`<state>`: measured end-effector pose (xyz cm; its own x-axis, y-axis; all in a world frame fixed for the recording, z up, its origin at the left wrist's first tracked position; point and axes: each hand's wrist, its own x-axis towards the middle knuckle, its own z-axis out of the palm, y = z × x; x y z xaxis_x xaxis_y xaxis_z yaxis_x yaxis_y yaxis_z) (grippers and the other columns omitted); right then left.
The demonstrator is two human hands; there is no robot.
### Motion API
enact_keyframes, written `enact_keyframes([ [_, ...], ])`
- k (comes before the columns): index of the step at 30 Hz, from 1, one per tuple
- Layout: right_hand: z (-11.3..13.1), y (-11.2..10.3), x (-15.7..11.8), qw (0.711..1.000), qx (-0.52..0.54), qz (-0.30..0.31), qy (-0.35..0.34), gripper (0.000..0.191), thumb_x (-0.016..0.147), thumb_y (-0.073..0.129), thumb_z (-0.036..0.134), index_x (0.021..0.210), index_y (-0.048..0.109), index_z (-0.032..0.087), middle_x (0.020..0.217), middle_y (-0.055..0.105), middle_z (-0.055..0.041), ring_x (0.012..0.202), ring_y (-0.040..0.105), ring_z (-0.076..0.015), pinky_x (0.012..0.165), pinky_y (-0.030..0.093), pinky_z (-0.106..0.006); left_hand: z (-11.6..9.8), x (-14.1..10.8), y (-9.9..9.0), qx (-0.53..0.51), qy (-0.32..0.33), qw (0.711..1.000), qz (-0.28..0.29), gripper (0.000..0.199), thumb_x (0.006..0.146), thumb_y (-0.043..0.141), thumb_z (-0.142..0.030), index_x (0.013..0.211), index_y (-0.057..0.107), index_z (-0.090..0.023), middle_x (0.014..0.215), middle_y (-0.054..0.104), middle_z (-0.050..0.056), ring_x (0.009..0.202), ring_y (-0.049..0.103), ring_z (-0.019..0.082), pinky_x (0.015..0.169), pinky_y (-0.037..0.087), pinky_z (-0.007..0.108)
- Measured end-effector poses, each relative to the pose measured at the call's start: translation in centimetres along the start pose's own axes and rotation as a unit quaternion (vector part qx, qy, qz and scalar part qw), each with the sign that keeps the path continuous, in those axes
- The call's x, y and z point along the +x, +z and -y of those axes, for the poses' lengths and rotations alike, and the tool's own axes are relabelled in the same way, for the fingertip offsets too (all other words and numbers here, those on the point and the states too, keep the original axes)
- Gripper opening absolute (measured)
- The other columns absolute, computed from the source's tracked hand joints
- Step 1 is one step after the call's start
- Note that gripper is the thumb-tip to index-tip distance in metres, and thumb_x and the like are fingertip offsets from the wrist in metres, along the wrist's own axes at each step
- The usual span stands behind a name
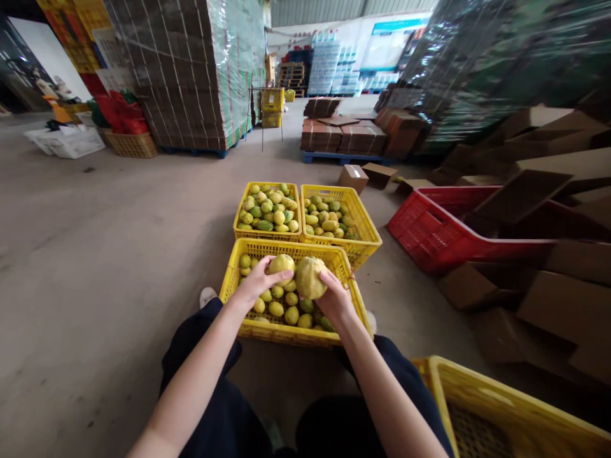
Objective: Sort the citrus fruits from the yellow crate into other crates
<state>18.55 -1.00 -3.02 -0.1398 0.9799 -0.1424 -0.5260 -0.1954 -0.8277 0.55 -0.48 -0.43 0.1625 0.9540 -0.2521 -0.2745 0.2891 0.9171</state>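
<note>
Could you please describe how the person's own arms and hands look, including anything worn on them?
The left hand and the right hand are bare, without gloves. No sleeve shows on the left forearm or the right forearm, and no watch or bracelet is visible. Fingernail details are too small to tell.

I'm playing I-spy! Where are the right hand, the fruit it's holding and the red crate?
Right hand (337,296): head view, back of the hand.
Held fruit (310,278): head view, middle of its skin.
Red crate (414,224): head view, outer wall.
</note>
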Motion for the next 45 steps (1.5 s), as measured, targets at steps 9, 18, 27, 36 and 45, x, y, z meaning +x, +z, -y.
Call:
enact_keyframes([
  [9, -0.1, -0.1, -0.2, 0.995, -0.074, -0.015, -0.068, 0.048, 0.057, 0.086, 0.032, 0.1, 0.065, 0.029, 0.091, 0.066, 0.0018, 0.082, 0.061, -0.019, 0.072, 0.054, -0.031, -0.7, -0.3, 0.1, 0.071, 0.087, 0.994, 0.02, 0.065, 0.043, 0.093, -0.015, 0.104, 0.071, -0.018, 0.104, 0.07, 0.006, 0.105, 0.062, 0.025, 0.099, 0.046, 0.036],
  [18, 0.0, 0.0, -0.7, 0.957, -0.2, -0.027, -0.21, 0.054, 0.054, 0.088, 0.022, 0.101, 0.063, 0.03, 0.111, 0.063, 0.0021, 0.106, 0.057, -0.0218, 0.097, 0.046, -0.032, -0.3, -0.1, -0.4, 0.103, 0.119, 0.986, 0.046, 0.071, 0.047, 0.092, -0.018, 0.114, 0.069, -0.018, 0.119, 0.067, 0.01, 0.112, 0.06, 0.028, 0.097, 0.048, 0.036],
  [27, -0.3, -0.3, -0.3, 0.986, -0.072, -0.024, -0.147, 0.053, 0.054, 0.086, 0.029, 0.101, 0.061, 0.028, 0.095, 0.066, 0.003, 0.085, 0.061, -0.0184, 0.073, 0.053, -0.028, 0.3, 0.0, 0.2, 0.036, 0.097, 0.995, 0.012, 0.059, 0.058, 0.088, -0.041, 0.108, 0.069, -0.017, 0.108, 0.07, 0.01, 0.104, 0.064, 0.029, 0.088, 0.054, 0.038],
  [36, -0.1, 0.4, -0.1, 0.994, 0.104, -0.003, 0.016, 0.025, 0.073, 0.07, 0.041, 0.085, 0.064, 0.02, 0.065, 0.067, 0.0003, 0.051, 0.061, -0.0175, 0.035, 0.043, -0.025, 0.3, 0.1, 1.0, -0.153, -0.022, 0.987, 0.05, 0.035, 0.079, 0.064, -0.041, 0.1, 0.064, -0.012, 0.092, 0.07, 0.012, 0.079, 0.07, 0.025, 0.052, 0.055, 0.027],
  [45, 0.1, -0.2, 0.0, 0.981, 0.178, -0.008, 0.072, 0.028, 0.079, 0.063, 0.045, 0.084, 0.067, 0.018, 0.074, 0.075, -0.0066, 0.067, 0.071, -0.0238, 0.066, 0.061, -0.039, 0.5, -0.2, 1.3, -0.26, -0.044, 0.955, 0.139, 0.041, 0.084, 0.057, -0.048, 0.095, 0.064, -0.009, 0.075, 0.069, 0.009, 0.049, 0.065, 0.019, 0.042, 0.05, 0.026],
])
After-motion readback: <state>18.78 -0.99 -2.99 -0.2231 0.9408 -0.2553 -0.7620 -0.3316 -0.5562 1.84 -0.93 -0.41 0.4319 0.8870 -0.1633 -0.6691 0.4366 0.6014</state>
